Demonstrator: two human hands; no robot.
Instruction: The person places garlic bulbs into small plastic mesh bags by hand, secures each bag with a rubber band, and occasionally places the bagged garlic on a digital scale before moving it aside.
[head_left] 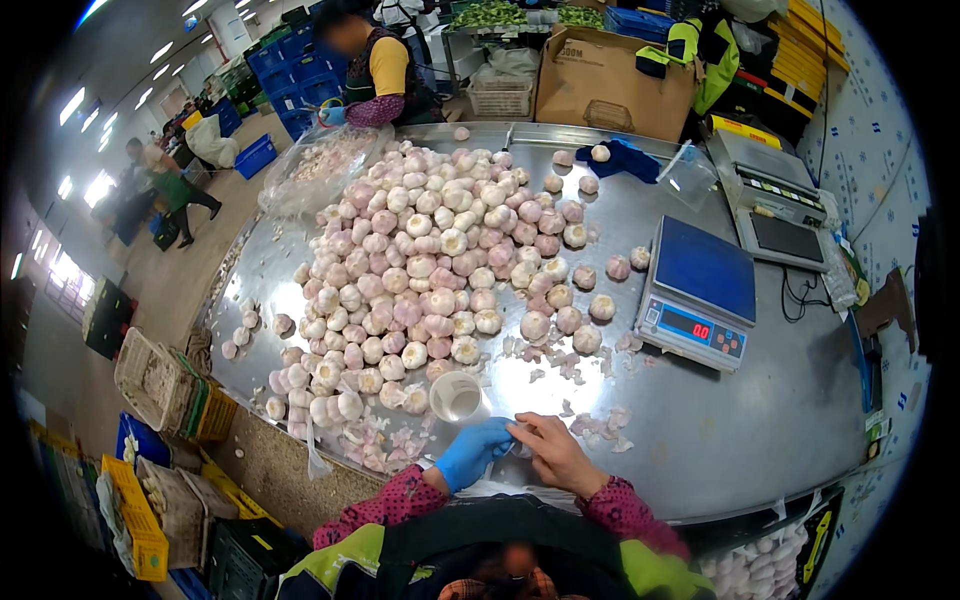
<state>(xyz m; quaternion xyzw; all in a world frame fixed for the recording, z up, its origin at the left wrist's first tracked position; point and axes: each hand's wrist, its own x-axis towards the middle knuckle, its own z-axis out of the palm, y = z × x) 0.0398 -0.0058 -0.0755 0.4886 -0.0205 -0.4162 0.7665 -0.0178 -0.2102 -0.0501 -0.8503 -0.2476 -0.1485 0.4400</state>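
Observation:
My left hand [474,453], in a blue glove, meets my bare right hand [556,453] at the near edge of the steel table [740,430]. The fingers of both are closed together. A bit of something whitish shows between them, too small and covered to name. Just beyond the left hand stands a white plastic cup [456,398]. A big heap of garlic bulbs [420,250] spreads behind it, whitish to pale pink. Loose garlic skins [605,428] lie to the right of my hands, with more at the heap's near left edge.
A digital scale [703,268] with a blue plate stands on the right; another scale [775,195] is behind it. At the far left lies a clear plastic bag [320,165]. Crates [155,375] crowd the floor at left. Another person [385,75] works across the table, before a cardboard box [615,85].

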